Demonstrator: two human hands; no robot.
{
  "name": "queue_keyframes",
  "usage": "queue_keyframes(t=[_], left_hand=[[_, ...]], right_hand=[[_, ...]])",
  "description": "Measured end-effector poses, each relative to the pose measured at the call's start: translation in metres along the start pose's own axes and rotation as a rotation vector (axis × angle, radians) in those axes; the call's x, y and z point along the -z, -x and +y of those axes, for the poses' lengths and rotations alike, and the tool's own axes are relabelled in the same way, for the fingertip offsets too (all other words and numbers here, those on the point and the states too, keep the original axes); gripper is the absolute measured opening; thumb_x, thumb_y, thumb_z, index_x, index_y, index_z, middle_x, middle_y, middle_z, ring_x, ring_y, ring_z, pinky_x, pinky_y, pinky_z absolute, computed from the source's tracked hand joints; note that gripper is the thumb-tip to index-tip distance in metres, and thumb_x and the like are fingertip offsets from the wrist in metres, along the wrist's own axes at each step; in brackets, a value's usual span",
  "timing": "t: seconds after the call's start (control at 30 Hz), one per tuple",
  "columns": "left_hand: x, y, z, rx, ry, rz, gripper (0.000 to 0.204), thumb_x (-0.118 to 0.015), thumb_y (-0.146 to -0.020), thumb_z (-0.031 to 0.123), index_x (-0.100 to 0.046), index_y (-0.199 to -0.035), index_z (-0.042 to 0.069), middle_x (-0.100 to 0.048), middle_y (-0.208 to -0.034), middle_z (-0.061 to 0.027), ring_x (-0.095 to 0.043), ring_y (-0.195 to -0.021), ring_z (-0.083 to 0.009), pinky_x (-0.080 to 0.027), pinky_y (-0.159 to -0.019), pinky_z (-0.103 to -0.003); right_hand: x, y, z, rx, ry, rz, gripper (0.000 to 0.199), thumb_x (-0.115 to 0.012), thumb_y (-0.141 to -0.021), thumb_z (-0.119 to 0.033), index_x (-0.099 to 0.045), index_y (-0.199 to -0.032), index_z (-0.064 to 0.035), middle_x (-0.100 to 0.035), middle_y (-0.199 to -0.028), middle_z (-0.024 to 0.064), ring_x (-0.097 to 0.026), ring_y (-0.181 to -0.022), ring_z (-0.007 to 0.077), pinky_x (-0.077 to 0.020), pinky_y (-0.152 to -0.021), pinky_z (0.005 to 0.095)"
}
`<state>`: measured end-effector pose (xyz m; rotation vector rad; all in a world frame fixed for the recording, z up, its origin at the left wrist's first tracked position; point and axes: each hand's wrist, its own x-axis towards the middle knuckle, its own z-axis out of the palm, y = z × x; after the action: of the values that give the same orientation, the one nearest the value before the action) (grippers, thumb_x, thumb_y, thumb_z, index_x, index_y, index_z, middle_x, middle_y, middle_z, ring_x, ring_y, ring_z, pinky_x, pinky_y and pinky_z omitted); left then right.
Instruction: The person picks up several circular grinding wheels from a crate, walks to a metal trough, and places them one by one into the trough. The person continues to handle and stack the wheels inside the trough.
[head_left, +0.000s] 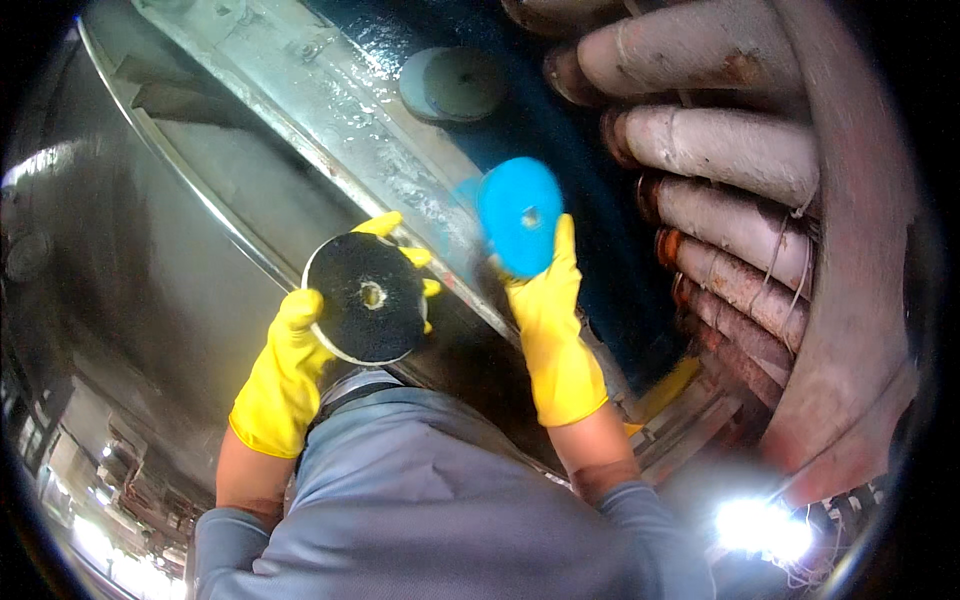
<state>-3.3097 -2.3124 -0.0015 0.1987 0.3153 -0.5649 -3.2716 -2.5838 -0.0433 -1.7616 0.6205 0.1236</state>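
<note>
The person wears bright yellow rubber gloves on the left hand [290,365] and the right hand [555,320]. The gloves reach past the wrists. Grey-blue sleeves cover the upper arms. The shirt is grey-blue too.

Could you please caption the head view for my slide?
Yellow-gloved left hand holds a round black disc; right hand holds a round blue disc.
</note>
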Motion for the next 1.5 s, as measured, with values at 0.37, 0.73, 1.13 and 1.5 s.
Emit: queue_keyframes(t=[0.37,0.73,1.13,1.5], left_hand=[[0.026,0.033,0.059,-0.159,-0.397,0.692,0.05,-0.069,-0.101,0.018,-0.058,-0.144,-0.005,-0.069,-0.134,-0.0203,-0.07,-0.119,-0.0312,-0.055,-0.108,-0.045],[0.054,0.006,0.161,-0.62,-1.838,0.73,0.043,-0.064,-0.11,0.032,-0.067,-0.135,-0.002,-0.074,-0.121,-0.0113,-0.068,-0.109,-0.0176,-0.053,-0.097,-0.032],[0.066,-0.017,0.173,-0.694,-2.287,0.692,0.053,-0.059,-0.107,0.046,-0.063,-0.144,0.008,-0.072,-0.134,-0.0182,-0.068,-0.126,-0.0344,-0.051,-0.106,-0.038],[0.042,-0.024,0.158,-0.743,-2.233,0.773,0.046,-0.064,-0.105,0.041,-0.068,-0.138,0.01,-0.076,-0.118,-0.0191,-0.073,-0.113,-0.0374,-0.055,-0.096,-0.04]], right_hand=[[0.058,-0.014,0.014,-0.347,-0.506,0.061,0.065,-0.064,-0.106,-0.05,-0.056,-0.145,0.0026,-0.065,-0.142,0.0153,-0.068,-0.123,0.028,-0.0579,-0.104,0.0429],[0.093,-0.014,0.072,-0.336,-0.378,0.054,0.037,-0.066,-0.108,-0.034,-0.063,-0.127,-0.003,-0.069,-0.106,0.0052,-0.065,-0.082,0.0144,-0.0544,-0.074,0.0293],[0.14,-0.035,0.171,-0.619,-0.217,0.142,0.04,-0.056,-0.11,-0.02,-0.055,-0.144,-0.0004,-0.07,-0.13,0.0188,-0.071,-0.118,0.0324,-0.0596,-0.1,0.0446],[0.081,-0.095,0.124,0.247,0.732,0.03,0.076,-0.077,-0.092,-0.039,-0.051,-0.153,-0.002,-0.056,-0.154,0.0249,-0.052,-0.143,0.0421,-0.0396,-0.12,0.0466]])
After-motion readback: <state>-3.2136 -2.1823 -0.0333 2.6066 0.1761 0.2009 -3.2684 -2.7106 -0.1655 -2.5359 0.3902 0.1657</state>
